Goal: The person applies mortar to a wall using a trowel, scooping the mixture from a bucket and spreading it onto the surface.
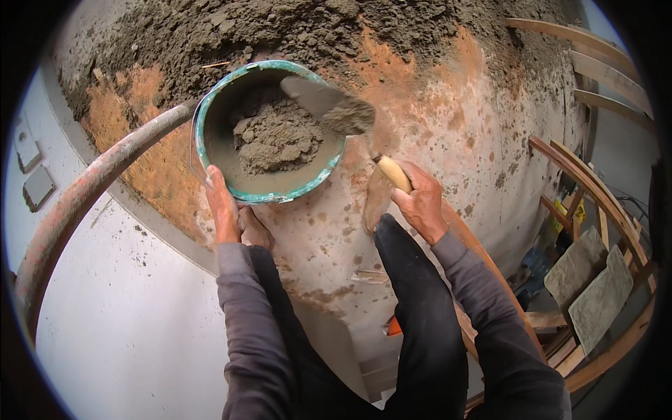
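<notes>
Wooden handle (394, 174) fills right fist (423, 201).

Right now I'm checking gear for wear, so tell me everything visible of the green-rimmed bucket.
The round bucket, apparently plastic, has a scuffed green rim and a thin wire handle at its left. Grey-brown residue coats the inner wall; lumpy mortar lies inside. Its mouth faces up; its base is hidden. The left hand touches the near left rim, and a trowel crosses over the right side.
</notes>
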Demonstrator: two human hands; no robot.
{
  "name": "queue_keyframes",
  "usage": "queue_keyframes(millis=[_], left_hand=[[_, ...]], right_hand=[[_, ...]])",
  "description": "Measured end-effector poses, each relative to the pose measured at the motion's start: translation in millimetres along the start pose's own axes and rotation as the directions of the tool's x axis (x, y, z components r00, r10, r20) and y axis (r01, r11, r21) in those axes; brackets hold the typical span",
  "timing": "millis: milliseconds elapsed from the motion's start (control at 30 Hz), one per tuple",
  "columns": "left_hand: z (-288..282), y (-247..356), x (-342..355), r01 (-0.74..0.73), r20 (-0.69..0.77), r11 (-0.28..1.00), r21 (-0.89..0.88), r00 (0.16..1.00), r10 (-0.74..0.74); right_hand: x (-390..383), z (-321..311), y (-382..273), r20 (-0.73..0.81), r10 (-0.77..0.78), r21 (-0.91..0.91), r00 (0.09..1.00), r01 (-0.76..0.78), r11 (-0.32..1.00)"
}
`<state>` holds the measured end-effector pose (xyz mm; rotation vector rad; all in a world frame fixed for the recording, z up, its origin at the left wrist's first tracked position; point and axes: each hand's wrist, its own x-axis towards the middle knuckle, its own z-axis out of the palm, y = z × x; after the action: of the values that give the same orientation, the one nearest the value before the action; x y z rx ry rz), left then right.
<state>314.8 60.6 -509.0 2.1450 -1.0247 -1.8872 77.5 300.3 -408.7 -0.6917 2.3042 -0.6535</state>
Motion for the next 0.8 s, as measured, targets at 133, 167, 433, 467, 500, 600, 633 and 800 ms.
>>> queue_keyframes(millis=[133,167,433,467,500,600,633,800], left_hand=[[-9,-7,7,0.017,-0.044,0.999,0.041,0.999,-0.015],[-10,-8,8,0.014,-0.041,0.999,0.039,0.999,-0.012],[-6,-2,4,0.006,0.003,0.998,0.062,1.000,-0.006],[-3,-4,3,0.006,0.007,0.999,0.047,1.000,-0.006],[-7,-4,2,0.001,-0.008,0.999,0.039,1.000,-0.001],[-11,-6,7,0.010,-0.036,0.999,0.039,0.999,-0.009],[-9,-8,10,0.019,-0.034,0.999,0.043,0.999,-0.017],[-6,-13,13,-0.024,-0.042,0.996,0.083,0.999,0.027]], right_hand=[[-1,-5,35,-0.020,0.397,0.223,0.918,-0.383,0.897],[-1,-3,53,-0.006,0.423,0.199,0.906,-0.414,0.888],[39,42,125,0.104,0.497,0.232,0.862,-0.507,0.830],[53,50,134,0.041,0.413,0.152,0.910,-0.415,0.897],[72,63,132,0.032,0.348,0.209,0.937,-0.347,0.914],[163,76,78,0.060,0.291,0.305,0.955,-0.295,0.905],[198,74,59,0.069,0.271,0.266,0.960,-0.280,0.923],[244,91,40,0.024,0.328,0.456,0.944,-0.303,0.837]])
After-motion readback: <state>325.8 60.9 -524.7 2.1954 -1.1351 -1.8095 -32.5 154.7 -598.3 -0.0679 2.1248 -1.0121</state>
